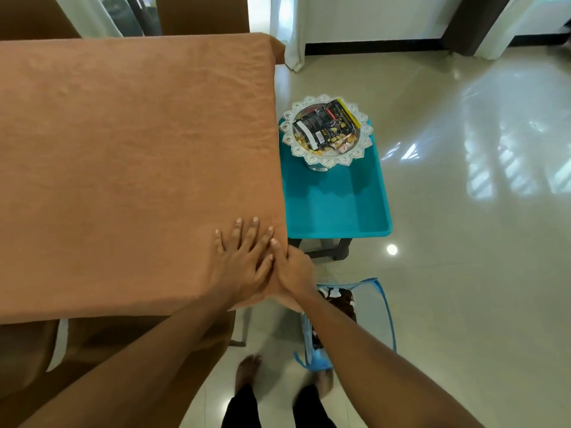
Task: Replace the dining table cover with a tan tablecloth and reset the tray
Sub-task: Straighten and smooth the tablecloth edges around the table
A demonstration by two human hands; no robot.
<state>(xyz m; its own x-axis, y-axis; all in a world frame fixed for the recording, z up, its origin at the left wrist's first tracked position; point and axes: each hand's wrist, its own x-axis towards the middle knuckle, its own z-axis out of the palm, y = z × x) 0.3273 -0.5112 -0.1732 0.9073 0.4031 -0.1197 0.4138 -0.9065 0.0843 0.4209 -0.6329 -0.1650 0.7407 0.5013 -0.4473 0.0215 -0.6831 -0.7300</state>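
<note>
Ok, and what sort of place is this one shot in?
Most likely a home dining area: a tan tablecloth is spread flat, with chairs tucked against it. There is also a glossy tiled floor, and a snack bowl sits on a teal tray alongside.

Bright daylight fills the room from the far side and the right, where the openings at the top edge are blown out to white. The glossy floor point(463, 186) mirrors it in broad, streaky window-shaped patches on the right, and one small round glare spot point(392, 249) sits just off the near right corner of the tray point(333, 211). The tablecloth point(123, 165) is softly and evenly lit, with creases showing as faint shading and deep shadow under its near edge. The bowl point(366, 140) casts a soft shadow onto the tray. Wide-angle distortion bows the table's edges and stretches the forearms point(370, 350) at the bottom. The feet point(247, 372) are blurred, and detail is slightly soft overall.
</note>
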